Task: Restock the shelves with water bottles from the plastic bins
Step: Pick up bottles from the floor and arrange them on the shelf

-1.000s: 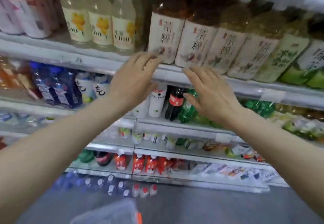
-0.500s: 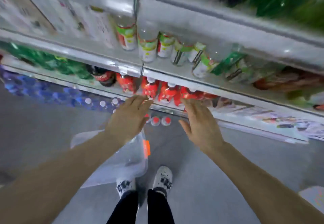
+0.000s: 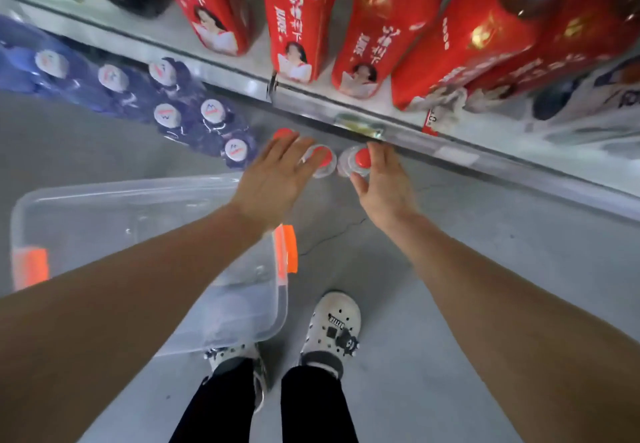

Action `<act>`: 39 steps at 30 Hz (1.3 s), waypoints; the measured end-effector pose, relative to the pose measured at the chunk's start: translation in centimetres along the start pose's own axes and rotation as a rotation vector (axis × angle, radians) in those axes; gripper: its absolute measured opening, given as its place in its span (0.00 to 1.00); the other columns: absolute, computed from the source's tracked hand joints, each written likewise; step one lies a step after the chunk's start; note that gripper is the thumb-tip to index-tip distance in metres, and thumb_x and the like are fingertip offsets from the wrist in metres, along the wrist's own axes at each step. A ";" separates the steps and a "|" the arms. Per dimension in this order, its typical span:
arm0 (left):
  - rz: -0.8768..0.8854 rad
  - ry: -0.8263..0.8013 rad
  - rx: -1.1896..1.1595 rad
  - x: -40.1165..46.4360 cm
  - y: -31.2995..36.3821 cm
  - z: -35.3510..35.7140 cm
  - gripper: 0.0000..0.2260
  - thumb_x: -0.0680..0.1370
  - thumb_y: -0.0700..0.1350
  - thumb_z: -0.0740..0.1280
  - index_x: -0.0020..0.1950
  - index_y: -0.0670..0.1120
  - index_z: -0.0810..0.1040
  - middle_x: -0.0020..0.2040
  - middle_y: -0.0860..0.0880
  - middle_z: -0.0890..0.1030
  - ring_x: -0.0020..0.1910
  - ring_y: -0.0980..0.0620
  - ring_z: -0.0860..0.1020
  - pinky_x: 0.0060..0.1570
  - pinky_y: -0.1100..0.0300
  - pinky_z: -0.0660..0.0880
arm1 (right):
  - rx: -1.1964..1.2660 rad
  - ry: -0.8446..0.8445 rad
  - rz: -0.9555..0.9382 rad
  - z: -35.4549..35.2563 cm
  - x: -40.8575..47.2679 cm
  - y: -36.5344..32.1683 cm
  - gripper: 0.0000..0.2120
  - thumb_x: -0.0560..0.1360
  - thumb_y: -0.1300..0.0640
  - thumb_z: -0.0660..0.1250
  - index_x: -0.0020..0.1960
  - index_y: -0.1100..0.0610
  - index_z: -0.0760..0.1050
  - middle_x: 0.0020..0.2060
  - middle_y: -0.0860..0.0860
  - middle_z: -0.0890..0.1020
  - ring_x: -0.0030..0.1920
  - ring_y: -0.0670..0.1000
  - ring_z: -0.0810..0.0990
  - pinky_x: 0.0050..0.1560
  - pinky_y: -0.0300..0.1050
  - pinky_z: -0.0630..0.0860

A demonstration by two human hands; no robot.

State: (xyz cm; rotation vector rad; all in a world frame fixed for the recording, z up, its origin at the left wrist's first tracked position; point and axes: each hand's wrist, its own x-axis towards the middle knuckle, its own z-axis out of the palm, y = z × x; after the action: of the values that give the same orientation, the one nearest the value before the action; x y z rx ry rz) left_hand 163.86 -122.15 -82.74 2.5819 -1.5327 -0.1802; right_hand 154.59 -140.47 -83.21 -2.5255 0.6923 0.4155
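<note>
Having dropped from the upper shelves, my hands [image 3: 332,179] spread open, reached red-capped water bottles [image 3: 358,160] just ahead, gripping nothing.

Open floor [image 3: 433,269] right of the clear bin [image 3: 138,220]; beyond it, red-capped bottles [image 3: 360,160], apparently floor-standing, and blue bottles [image 3: 166,113] crowd the shelf edge [image 3: 311,103].

Plastic bin [image 3: 138,220] on floor [image 3: 450,304] at 9 o'clock; water bottles [image 3: 360,160] at 12, under shelf [image 3: 467,158]; shoes [image 3: 332,328] at 6.
</note>
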 end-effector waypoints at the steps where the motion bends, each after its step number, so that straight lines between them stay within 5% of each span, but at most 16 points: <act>1: -0.004 0.008 0.008 -0.1 -0.3 1.1 0.27 0.70 0.37 0.67 0.69 0.43 0.73 0.65 0.40 0.75 0.64 0.35 0.72 0.66 0.46 0.65 | 0.045 0.019 0.007 1.1 0.3 0.4 0.24 0.78 0.53 0.66 0.70 0.61 0.65 0.62 0.60 0.73 0.57 0.63 0.76 0.52 0.53 0.74; 5: -0.013 0.001 0.031 -0.9 -0.9 3.6 0.26 0.76 0.41 0.61 0.75 0.45 0.66 0.70 0.43 0.72 0.72 0.36 0.64 0.71 0.42 0.59 | 0.241 0.140 0.054 4.0 0.9 1.5 0.21 0.81 0.50 0.62 0.69 0.60 0.65 0.60 0.57 0.75 0.53 0.60 0.77 0.44 0.42 0.65; 9: 0.009 0.001 -0.005 -1.3 -1.5 4.1 0.29 0.76 0.38 0.65 0.77 0.44 0.62 0.70 0.41 0.70 0.75 0.37 0.59 0.73 0.45 0.54 | 0.348 0.209 0.057 4.7 0.9 1.6 0.18 0.81 0.50 0.62 0.66 0.59 0.66 0.51 0.51 0.76 0.46 0.51 0.73 0.45 0.41 0.67; 16: -0.041 -0.237 -0.163 0.2 -1.2 0.0 0.41 0.62 0.28 0.73 0.74 0.43 0.66 0.67 0.38 0.72 0.72 0.33 0.63 0.64 0.41 0.69 | 0.364 0.091 0.208 -1.6 0.4 0.8 0.15 0.81 0.56 0.61 0.65 0.60 0.64 0.43 0.52 0.75 0.42 0.54 0.72 0.40 0.39 0.63; 19: -0.188 -0.411 -0.314 1.2 0.6 -5.7 0.38 0.70 0.34 0.72 0.77 0.48 0.60 0.74 0.41 0.63 0.72 0.39 0.63 0.64 0.47 0.70 | 0.413 0.053 0.184 -8.2 -2.5 -0.7 0.18 0.81 0.54 0.63 0.65 0.60 0.64 0.45 0.51 0.76 0.46 0.54 0.75 0.43 0.40 0.64; 24: -0.295 -0.546 -0.567 0.2 5.1 -17.8 0.40 0.72 0.43 0.74 0.78 0.44 0.55 0.74 0.42 0.65 0.70 0.42 0.67 0.66 0.52 0.67 | 0.526 -0.008 0.155 -22.1 -9.7 -5.7 0.17 0.79 0.50 0.65 0.65 0.54 0.66 0.46 0.48 0.78 0.47 0.49 0.77 0.41 0.33 0.68; 28: -0.297 -0.460 -0.720 -2.0 8.0 -28.8 0.36 0.70 0.46 0.76 0.74 0.45 0.64 0.69 0.45 0.72 0.67 0.45 0.71 0.63 0.51 0.69 | 0.649 -0.025 0.082 -33.5 -15.6 -11.3 0.14 0.79 0.50 0.65 0.62 0.53 0.69 0.49 0.45 0.80 0.46 0.39 0.78 0.47 0.25 0.70; 33: -0.309 -0.321 -0.854 -4.3 11.0 -42.1 0.32 0.69 0.47 0.78 0.70 0.48 0.68 0.58 0.55 0.76 0.53 0.60 0.72 0.46 0.72 0.64 | 0.803 0.193 0.092 -44.0 -21.6 -18.4 0.12 0.75 0.45 0.70 0.56 0.46 0.72 0.47 0.48 0.83 0.48 0.46 0.82 0.55 0.52 0.79; 36: -0.284 -0.239 -0.896 -4.8 12.6 -48.6 0.35 0.66 0.52 0.79 0.69 0.51 0.67 0.58 0.57 0.78 0.55 0.58 0.76 0.51 0.65 0.70 | 0.722 0.305 0.009 -48.8 -25.4 -22.7 0.17 0.78 0.43 0.66 0.61 0.49 0.68 0.48 0.44 0.81 0.46 0.45 0.81 0.52 0.48 0.77; 39: -0.249 -0.179 -0.894 -4.9 14.0 -54.2 0.36 0.63 0.57 0.79 0.67 0.53 0.68 0.57 0.55 0.80 0.55 0.54 0.79 0.56 0.56 0.75 | 0.567 0.331 -0.074 -53.1 -28.9 -26.0 0.18 0.81 0.45 0.61 0.64 0.53 0.63 0.46 0.43 0.77 0.43 0.46 0.75 0.41 0.41 0.65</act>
State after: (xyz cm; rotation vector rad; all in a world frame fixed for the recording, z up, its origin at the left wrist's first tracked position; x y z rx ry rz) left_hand 158.66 -121.53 -26.79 2.0196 -0.8436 -0.9055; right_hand 153.24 -137.43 -17.49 -2.0772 0.7107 -0.2113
